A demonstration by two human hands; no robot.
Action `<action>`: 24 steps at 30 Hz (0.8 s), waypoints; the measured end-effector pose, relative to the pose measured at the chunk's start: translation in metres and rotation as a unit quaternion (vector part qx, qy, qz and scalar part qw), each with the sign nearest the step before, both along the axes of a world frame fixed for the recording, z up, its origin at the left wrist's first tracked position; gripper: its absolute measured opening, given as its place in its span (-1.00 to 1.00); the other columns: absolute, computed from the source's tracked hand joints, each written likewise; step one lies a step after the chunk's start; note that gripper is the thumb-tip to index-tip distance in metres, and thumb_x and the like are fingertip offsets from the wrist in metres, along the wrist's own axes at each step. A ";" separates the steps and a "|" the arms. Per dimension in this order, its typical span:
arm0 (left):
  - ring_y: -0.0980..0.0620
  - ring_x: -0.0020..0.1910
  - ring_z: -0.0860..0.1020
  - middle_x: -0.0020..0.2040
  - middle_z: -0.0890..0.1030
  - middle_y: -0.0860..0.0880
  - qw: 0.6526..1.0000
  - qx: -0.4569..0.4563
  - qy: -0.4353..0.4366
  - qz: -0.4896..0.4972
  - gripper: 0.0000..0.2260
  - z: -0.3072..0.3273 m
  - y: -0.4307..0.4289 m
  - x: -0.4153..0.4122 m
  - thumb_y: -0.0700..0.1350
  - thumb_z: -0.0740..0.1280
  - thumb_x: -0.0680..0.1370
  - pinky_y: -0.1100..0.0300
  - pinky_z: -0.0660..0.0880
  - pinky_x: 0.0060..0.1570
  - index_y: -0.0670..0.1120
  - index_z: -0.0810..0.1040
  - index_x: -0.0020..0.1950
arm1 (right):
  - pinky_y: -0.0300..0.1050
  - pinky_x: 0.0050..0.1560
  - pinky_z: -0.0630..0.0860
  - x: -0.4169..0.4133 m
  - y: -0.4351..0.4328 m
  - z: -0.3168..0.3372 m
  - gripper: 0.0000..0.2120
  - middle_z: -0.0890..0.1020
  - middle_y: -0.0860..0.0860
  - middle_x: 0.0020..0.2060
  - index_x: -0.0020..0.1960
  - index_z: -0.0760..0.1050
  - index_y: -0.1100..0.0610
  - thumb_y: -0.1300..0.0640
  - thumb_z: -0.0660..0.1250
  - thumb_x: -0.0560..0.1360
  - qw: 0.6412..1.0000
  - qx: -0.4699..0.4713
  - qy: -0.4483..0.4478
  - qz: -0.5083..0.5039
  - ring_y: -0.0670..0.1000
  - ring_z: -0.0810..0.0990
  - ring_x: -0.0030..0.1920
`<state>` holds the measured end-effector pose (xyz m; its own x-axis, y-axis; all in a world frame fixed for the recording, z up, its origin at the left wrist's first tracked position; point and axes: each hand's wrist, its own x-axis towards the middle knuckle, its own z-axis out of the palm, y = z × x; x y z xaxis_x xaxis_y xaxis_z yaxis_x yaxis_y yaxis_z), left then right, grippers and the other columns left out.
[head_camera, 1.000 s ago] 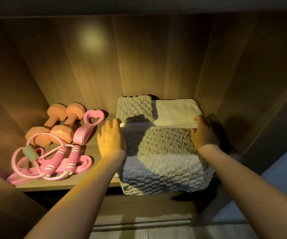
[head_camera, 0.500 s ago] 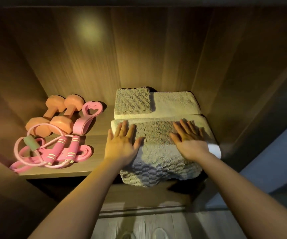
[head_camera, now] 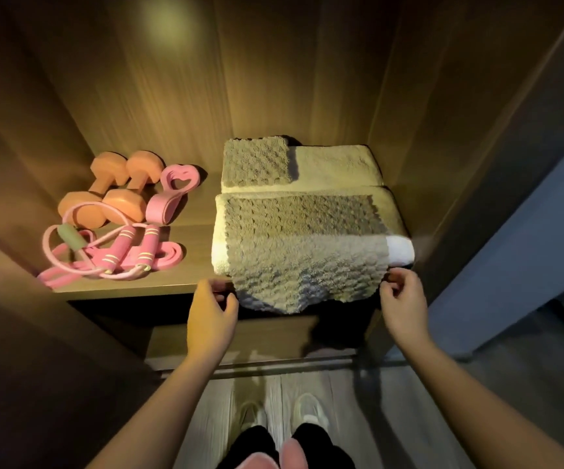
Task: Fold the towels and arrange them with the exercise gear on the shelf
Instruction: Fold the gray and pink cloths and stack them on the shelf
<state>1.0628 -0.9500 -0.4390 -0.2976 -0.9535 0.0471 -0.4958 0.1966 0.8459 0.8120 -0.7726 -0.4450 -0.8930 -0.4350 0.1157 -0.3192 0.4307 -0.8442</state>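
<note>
Towel, grey [head_camera: 301, 252], lies atop white towel [head_camera: 400, 248] on shelf [head_camera: 172, 282], R side, gear [head_camera: 111, 231] to the L. Long axis runs L–R and front edge droops over shelf lip toward person. L hand [head_camera: 211, 309] is at its L front corner, R hand [head_camera: 402, 299] at R corner, equally near. Fingers curled; can't tell if pinching cloth. Prob. next: push edge back.

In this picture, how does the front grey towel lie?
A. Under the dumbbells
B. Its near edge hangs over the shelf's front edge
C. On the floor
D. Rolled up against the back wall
B: the front grey towel droops past the front edge of the shelf, between the left hand and the right hand.
</note>
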 end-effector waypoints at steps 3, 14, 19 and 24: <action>0.02 0.01 0.54 0.03 0.56 0.00 0.997 0.072 0.007 -0.011 -0.78 -0.008 0.003 -0.004 -0.19 0.35 0.56 0.21 0.40 -0.06 -0.07 0.41 0.17 | -0.14 0.02 0.37 0.001 -0.005 -0.006 -0.64 0.51 0.06 0.08 0.32 0.35 0.21 0.23 0.32 0.55 0.991 0.000 -0.131 0.014 0.03 0.51 0.05; 0.13 -0.22 0.61 -0.07 0.60 -0.02 0.981 0.147 -0.036 -0.122 -0.94 -0.016 0.006 -0.003 -0.13 0.42 0.50 0.27 0.52 -0.24 0.01 0.57 -0.12 | -0.21 -0.13 0.51 -0.008 0.012 -0.014 -0.83 0.64 -0.07 -0.08 0.09 0.56 0.06 0.17 0.41 0.51 0.957 0.064 -0.251 0.131 -0.08 0.61 -0.07; 0.04 -0.28 0.64 -0.21 0.66 -0.04 0.972 0.203 0.065 -0.096 -0.92 -0.011 0.019 0.014 -0.16 0.37 0.56 0.30 0.52 -0.38 -0.11 0.49 0.00 | -0.15 -0.22 0.53 -0.004 0.038 -0.011 -0.98 0.66 0.06 -0.12 -0.06 0.58 0.06 0.16 0.37 0.53 0.961 0.024 -0.262 0.088 -0.03 0.62 -0.19; 0.05 -0.27 0.68 -0.21 0.71 -0.06 0.971 0.164 0.160 -0.067 -0.74 0.013 0.037 0.028 -0.15 0.40 0.55 0.29 0.52 -0.41 0.05 0.42 0.17 | -0.19 -0.24 0.63 0.003 0.062 0.012 -0.66 0.72 -0.02 -0.10 0.24 0.48 -0.10 0.17 0.40 0.52 0.947 -0.103 -0.290 0.089 -0.03 0.72 -0.12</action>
<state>1.0907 -0.9132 -0.4259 -0.4412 -0.8861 -0.1421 -0.1848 -0.0652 0.9806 0.8154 -0.7109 -0.4326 -0.7470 -0.6061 -0.2732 0.1719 0.2210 -0.9600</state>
